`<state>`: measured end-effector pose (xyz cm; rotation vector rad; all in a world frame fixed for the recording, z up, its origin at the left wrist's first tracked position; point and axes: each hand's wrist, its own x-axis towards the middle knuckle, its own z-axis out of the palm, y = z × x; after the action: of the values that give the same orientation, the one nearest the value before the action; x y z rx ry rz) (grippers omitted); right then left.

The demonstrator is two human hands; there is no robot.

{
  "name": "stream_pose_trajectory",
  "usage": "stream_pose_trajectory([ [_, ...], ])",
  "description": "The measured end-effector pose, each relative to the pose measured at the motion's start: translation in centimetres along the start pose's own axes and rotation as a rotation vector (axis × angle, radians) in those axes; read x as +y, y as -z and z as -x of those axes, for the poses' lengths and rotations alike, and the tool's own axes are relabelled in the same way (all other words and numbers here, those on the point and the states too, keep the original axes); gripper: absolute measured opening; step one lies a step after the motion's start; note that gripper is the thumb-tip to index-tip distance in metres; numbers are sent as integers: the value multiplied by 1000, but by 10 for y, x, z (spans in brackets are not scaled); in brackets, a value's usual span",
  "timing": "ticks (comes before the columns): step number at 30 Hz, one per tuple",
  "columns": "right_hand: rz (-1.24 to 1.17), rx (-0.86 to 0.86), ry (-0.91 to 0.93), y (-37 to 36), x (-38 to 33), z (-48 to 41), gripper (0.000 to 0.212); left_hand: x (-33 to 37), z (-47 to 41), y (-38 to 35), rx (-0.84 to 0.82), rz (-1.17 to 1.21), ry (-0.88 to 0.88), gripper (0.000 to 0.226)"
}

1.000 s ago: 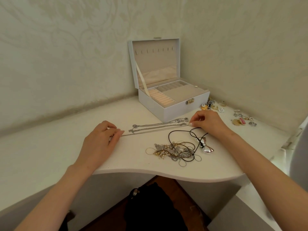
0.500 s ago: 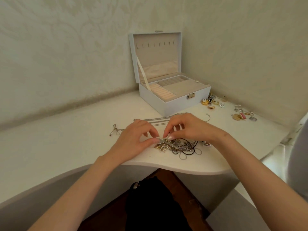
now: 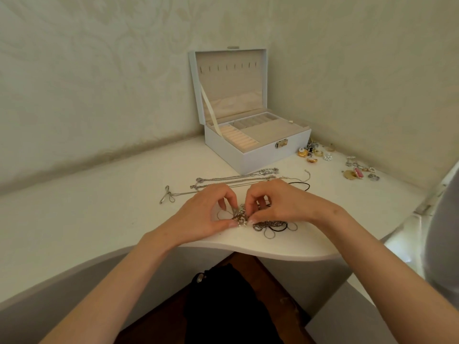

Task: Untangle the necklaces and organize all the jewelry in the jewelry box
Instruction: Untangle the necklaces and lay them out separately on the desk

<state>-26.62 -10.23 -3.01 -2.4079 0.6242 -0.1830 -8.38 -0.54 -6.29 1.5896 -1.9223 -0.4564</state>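
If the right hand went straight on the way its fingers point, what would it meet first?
The right hand points left, toward the left hand. It would probably meet the tangled necklaces pinched between them first, then the left hand's fingertips.

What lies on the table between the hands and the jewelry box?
In the head view, straightened silver chains lie between the hands and the jewelry box; otherwise bare tabletop.

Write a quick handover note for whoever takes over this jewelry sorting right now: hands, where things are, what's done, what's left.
Left hand and right hand: both pinching the tangled necklaces near the table's front edge.
Straightened chains lie between the tangle and the jewelry box.
The box is open; no jewelry visible inside.
Small pieces and sit right of the box.
Left: finish untangling, then put everything in the box.
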Motion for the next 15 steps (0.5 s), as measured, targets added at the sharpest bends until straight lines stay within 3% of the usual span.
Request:
stream_pose_trajectory([
  [8,-265,117,-6,12,4,8,11,11,-5,-7,33,14,41,45],
  [15,-328,196,-70,17,19,10,11,12,-5,-10,5,31,55,53],
])
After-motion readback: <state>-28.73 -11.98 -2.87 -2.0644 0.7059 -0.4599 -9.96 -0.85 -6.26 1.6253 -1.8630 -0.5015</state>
